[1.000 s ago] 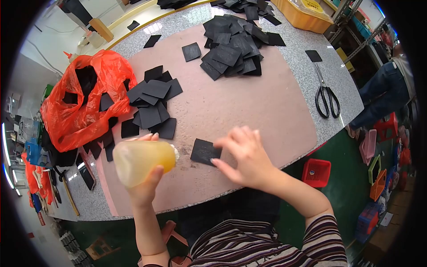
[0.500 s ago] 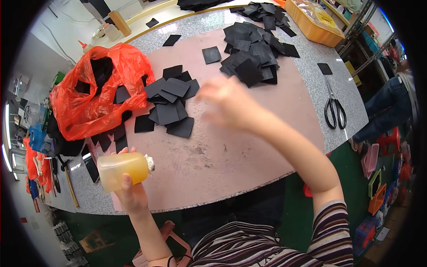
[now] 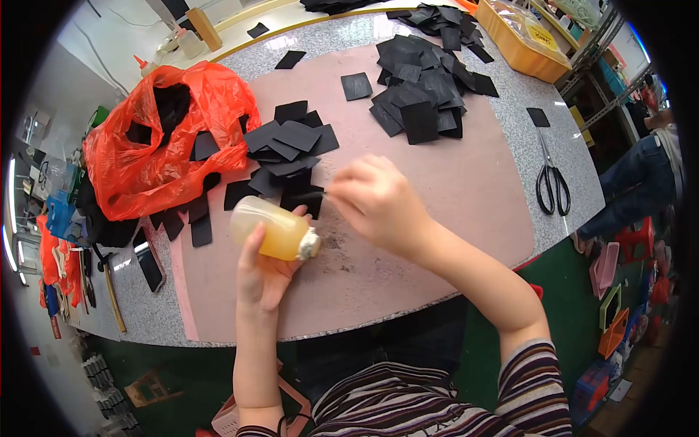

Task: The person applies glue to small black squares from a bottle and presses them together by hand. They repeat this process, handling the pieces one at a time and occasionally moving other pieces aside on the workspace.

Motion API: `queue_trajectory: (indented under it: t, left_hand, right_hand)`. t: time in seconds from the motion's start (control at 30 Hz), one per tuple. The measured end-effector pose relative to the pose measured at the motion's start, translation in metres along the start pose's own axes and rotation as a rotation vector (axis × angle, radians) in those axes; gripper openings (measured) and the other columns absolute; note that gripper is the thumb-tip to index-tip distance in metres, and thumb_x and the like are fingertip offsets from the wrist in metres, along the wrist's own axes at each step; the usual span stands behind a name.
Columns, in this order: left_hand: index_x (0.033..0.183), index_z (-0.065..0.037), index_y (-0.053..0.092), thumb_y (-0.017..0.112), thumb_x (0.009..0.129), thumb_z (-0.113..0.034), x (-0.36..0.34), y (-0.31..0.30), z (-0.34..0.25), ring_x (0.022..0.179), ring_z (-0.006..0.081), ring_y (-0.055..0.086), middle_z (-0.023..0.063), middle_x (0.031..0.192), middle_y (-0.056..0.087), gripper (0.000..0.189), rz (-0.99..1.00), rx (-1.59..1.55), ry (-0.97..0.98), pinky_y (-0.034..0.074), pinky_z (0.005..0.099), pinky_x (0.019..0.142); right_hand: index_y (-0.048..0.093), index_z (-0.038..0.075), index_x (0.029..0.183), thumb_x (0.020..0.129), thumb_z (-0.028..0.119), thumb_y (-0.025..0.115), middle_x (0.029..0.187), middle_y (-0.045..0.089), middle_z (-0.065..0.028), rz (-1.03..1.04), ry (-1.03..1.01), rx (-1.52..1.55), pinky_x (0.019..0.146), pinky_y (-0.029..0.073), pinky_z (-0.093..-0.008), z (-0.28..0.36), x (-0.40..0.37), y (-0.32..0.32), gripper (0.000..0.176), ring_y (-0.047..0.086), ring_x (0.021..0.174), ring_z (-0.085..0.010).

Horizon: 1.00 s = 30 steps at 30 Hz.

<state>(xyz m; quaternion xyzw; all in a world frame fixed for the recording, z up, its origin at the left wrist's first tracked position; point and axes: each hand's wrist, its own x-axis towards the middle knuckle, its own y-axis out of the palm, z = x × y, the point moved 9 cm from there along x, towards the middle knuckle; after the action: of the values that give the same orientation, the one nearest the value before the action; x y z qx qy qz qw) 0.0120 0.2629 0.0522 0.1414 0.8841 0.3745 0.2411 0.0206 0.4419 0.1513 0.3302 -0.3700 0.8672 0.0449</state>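
Covering part of the bottle (image 3: pixel 271 227) with the left hand (image 3: pixel 268 280). Not showing clearly any contact between the right hand (image 3: pixel 389 211) and the nearest black square (image 3: pixel 302 198). Cutting off the far pile (image 3: pixel 338 6) at the top edge. Keeping the yellow label's (image 3: pixel 540 34) lettering too small for reading.

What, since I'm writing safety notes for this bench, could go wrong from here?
The bottle, held tilted in the left hand with its crusted white mouth lower than its base, could drip or spill yellow liquid onto the pink mat. The fingers of the right hand are close to that mouth and might knock it. The loose black squares beside them overlap, so reaching in might shift several or lift more than one.
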Motion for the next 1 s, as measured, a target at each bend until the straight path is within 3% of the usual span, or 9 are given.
queue_trajectory:
  t: [0.1,0.3,0.43,0.53,0.77,0.8,0.9,0.97,1.0]
  left_hand:
    - [0.141,-0.002,0.043,0.061,0.097,-0.032,-0.001,-0.01,-0.008,0.131,0.0374,0.053,0.0295,0.151,0.038,0.056,0.064,-0.119,0.026,0.054,0.0462,0.101]
    - [0.143,-0.001,0.04,0.064,0.094,-0.03,-0.011,0.038,-0.005,0.129,0.0348,0.056,0.0284,0.153,0.036,0.061,0.042,0.348,0.218,0.053,0.0454,0.101]
    - [0.138,-0.002,0.044,0.083,0.08,-0.017,-0.023,0.085,0.01,0.119,0.028,0.062,0.0193,0.137,0.056,0.071,0.243,0.996,0.571,0.054,0.0406,0.097]
    - [0.123,-0.003,0.056,0.091,0.068,-0.013,-0.036,0.12,0.04,0.099,0.0218,0.07,0.0111,0.117,0.067,0.066,0.415,1.231,0.595,0.056,0.0327,0.088]
    - [0.12,-0.002,0.057,0.09,0.067,-0.01,-0.034,0.116,-0.012,0.094,0.0224,0.071,0.0124,0.114,0.068,0.063,0.144,1.49,0.985,0.058,0.0327,0.081]
    - [0.121,-0.001,0.056,0.09,0.067,-0.008,-0.044,0.117,-0.008,0.096,0.0228,0.071,0.0132,0.117,0.068,0.065,0.221,1.275,1.003,0.058,0.0335,0.083]
    - [0.122,0.0,0.057,0.09,0.067,-0.008,-0.047,0.118,0.037,0.102,0.0228,0.07,0.0128,0.12,0.068,0.065,0.516,1.318,0.669,0.057,0.0338,0.087]
    - [0.122,-0.001,0.055,0.089,0.069,-0.009,-0.035,0.1,0.024,0.107,0.0234,0.069,0.0129,0.122,0.067,0.064,0.36,1.385,0.685,0.055,0.0338,0.091]
    - [0.123,-0.001,0.053,0.089,0.07,-0.009,-0.029,0.093,0.008,0.107,0.0242,0.068,0.014,0.121,0.067,0.065,0.255,1.436,0.751,0.055,0.0345,0.093]
  right_hand:
    - [0.069,-0.003,0.08,0.062,0.014,0.062,0.088,0.063,-0.0129,0.138,-0.361,-0.428,0.079,0.047,-0.0401,0.064,-0.065,-0.015,0.026,0.06,0.089,-0.0268]
    - [0.071,0.006,0.102,0.082,0.028,0.067,0.097,0.063,-0.0075,0.276,-0.15,-0.535,0.082,0.035,-0.0386,0.071,-0.134,-0.013,0.03,0.06,0.097,-0.0216]
    - [0.07,0.013,0.116,0.09,0.04,0.063,0.096,0.059,-0.0027,0.2,-0.027,-0.583,0.089,0.028,-0.0409,0.068,-0.157,-0.015,0.038,0.055,0.098,-0.0176]
    - [0.07,0.015,0.121,0.087,0.039,0.067,0.084,0.047,0.0026,0.264,-0.004,-0.569,0.081,0.027,-0.0377,0.064,-0.166,-0.008,0.041,0.048,0.084,-0.015]
    - [0.07,0.011,0.118,0.089,0.032,0.063,0.075,0.041,0.003,0.235,0.011,-0.499,0.076,0.027,-0.0346,0.062,-0.158,-0.011,0.036,0.044,0.073,-0.012]
    - [0.07,0.01,0.118,0.088,0.03,0.063,0.075,0.041,0.0028,0.261,0.01,-0.503,0.076,0.027,-0.0344,0.06,-0.157,-0.009,0.036,0.044,0.073,-0.0121]
    - [0.07,0.009,0.117,0.086,0.026,0.061,0.075,0.042,0.0022,0.34,-0.007,-0.51,0.075,0.028,-0.0342,0.061,-0.158,-0.006,0.037,0.045,0.072,-0.0123]
    - [0.07,0.008,0.117,0.085,0.024,0.06,0.075,0.042,0.002,0.363,-0.031,-0.531,0.075,0.029,-0.0344,0.061,-0.157,-0.005,0.037,0.046,0.072,-0.0123]
    - [0.071,0.01,0.108,0.081,0.026,0.075,0.073,0.041,0.0014,0.319,-0.016,-0.485,0.07,0.027,-0.0373,0.06,-0.157,-0.005,0.031,0.046,0.07,-0.0148]
